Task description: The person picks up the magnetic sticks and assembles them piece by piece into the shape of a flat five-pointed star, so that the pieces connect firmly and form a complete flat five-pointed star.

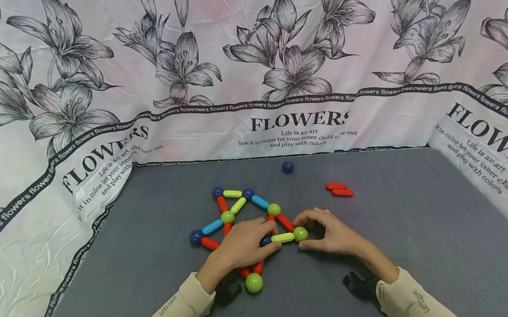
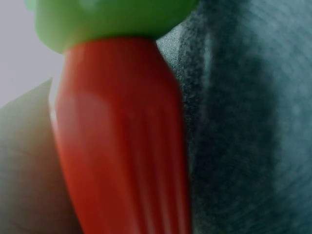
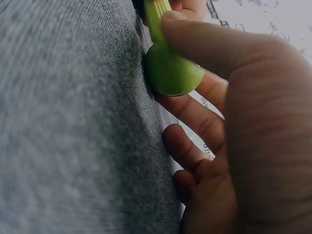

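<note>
On the grey table lies a flat figure of joined balls and rods. My left hand (image 1: pixel 246 240) reaches over its middle, thumb and forefinger pinching a dark blue ball (image 1: pixel 265 241). A yellow-green rod (image 1: pixel 282 237) runs from that ball to a green ball (image 1: pixel 300 234). My right hand (image 1: pixel 334 232) pinches this green ball, thumb on the near side and fingers on the far side; the right wrist view shows the thumb over the ball (image 3: pixel 173 73). A red rod (image 1: pixel 285 222) also meets it. Part of the figure is hidden under the left hand. A red rod (image 2: pixel 122 141) fills the left wrist view.
Other joints are a near green ball (image 1: pixel 254 283), a left blue ball (image 1: pixel 196 237) and a light blue rod (image 1: pixel 260 201). A loose dark blue ball (image 1: pixel 288 167) lies at the back, two loose red rods (image 1: pixel 342 192) to the right. A flower-printed cloth (image 1: pixel 295 129) hangs behind.
</note>
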The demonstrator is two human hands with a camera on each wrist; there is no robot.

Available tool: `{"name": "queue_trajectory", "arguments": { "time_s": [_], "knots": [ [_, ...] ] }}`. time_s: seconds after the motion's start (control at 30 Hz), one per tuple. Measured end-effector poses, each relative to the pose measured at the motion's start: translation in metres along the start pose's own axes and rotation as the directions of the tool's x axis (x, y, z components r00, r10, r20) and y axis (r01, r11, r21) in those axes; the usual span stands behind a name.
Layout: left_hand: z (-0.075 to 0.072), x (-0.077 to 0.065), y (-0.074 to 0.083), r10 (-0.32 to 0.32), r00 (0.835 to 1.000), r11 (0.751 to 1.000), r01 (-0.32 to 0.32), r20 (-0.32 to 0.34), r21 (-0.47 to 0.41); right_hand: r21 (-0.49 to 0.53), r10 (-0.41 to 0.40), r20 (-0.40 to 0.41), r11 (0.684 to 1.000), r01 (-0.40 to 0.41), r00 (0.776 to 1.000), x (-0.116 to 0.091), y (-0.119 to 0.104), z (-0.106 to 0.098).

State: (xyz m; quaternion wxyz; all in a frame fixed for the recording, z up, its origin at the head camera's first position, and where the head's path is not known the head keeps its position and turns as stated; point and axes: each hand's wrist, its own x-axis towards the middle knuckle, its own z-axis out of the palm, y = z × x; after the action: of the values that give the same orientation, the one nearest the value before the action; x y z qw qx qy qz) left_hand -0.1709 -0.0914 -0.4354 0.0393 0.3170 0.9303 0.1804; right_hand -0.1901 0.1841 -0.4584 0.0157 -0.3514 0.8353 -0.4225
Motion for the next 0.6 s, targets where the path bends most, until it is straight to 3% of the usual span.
{"name": "queue_trajectory", "arguments": {
  "time_s": [0.3,0.5,0.6],
  "knots": [
    [-0.0003,0.0005,0.0002,0.013,1.000,1.000,-0.013,0.018,-0.009,0.010,-0.064,0.035,0.998,0.064,0.997,-0.0010,-0.0062,0.0048],
    [-0.0025,-0.0003,-0.0037,0.037,0.998,0.998,-0.034,0.041,-0.053,0.092,0.019,-0.086,0.996,-0.011,0.996,-0.0003,-0.0021,0.0045],
    [-0.0054,-0.0010,-0.0058,0.061,0.996,0.996,-0.057,0.063,-0.068,0.046,0.002,-0.135,0.999,0.005,0.991,0.0001,0.0026,0.0047]
  ]
}}
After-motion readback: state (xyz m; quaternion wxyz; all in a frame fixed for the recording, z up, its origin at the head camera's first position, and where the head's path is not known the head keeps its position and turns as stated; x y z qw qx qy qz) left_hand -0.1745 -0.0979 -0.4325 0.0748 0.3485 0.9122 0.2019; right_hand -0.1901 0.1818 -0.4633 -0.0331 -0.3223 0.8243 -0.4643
